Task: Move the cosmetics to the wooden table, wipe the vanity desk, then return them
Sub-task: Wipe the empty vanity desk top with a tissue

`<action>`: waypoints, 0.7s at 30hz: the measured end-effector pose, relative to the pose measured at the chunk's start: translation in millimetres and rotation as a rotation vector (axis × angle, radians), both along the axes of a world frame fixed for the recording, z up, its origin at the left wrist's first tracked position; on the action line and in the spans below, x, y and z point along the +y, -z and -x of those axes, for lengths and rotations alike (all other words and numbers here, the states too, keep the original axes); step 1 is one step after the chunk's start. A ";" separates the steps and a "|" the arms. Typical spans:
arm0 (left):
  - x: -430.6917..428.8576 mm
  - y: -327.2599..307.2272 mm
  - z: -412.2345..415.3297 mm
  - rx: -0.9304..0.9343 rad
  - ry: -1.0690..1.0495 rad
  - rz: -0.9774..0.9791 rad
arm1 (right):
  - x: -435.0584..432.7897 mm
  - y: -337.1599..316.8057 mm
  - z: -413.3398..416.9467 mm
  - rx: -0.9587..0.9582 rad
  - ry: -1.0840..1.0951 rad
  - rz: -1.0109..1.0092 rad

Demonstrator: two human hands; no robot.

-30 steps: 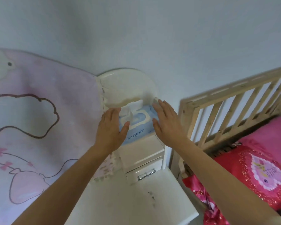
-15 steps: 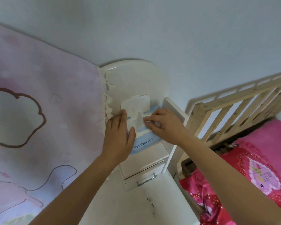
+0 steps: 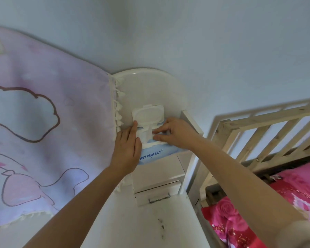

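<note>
A blue pack of wet wipes (image 3: 151, 155) lies on top of the small drawer unit (image 3: 157, 174) at the back of the white vanity desk (image 3: 141, 226). Its white flip lid (image 3: 148, 114) stands open. My left hand (image 3: 127, 149) rests flat on the pack's left side, fingers straight. My right hand (image 3: 174, 134) reaches in from the right and pinches the white wipe (image 3: 146, 135) that sticks out of the opening. No cosmetics are in view.
A pink cartoon cloth (image 3: 43, 131) hangs over the mirror on the left. A wooden bed frame (image 3: 261, 138) with pink bedding (image 3: 276, 203) stands close on the right. Dark smudges (image 3: 160, 224) mark the desk top. A drawer handle (image 3: 158, 197) faces me.
The lid has swung fully open. My right hand went from the pack's right side to the opening and took hold of a wipe. The left hand stayed on the pack.
</note>
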State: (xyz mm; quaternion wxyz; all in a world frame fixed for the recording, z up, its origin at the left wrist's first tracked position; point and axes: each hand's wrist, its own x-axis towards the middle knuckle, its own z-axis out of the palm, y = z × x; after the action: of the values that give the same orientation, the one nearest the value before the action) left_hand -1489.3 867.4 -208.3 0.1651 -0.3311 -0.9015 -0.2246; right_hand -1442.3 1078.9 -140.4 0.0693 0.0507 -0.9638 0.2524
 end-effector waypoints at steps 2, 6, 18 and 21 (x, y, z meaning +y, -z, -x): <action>0.4 -0.1 -4.1 -0.008 -0.033 0.012 | 2.1 -3.7 4.7 -0.017 -0.028 -0.010; 2.0 -4.8 -10.4 -0.025 -0.069 0.010 | 5.2 -5.4 19.3 -0.006 -0.081 -0.062; 1.0 -12.6 -14.4 -0.074 -0.062 0.003 | -1.9 -1.9 12.5 0.353 -0.347 -0.724; 0.6 -12.4 -14.1 -0.079 -0.065 0.012 | -6.0 -11.7 8.1 0.290 -0.378 -0.828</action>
State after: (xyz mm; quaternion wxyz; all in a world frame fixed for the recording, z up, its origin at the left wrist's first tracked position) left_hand -1475.2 868.0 -195.9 0.1345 -0.2933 -0.9189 -0.2267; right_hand -1450.4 1072.8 -128.7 0.1302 0.2830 -0.9376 -0.1542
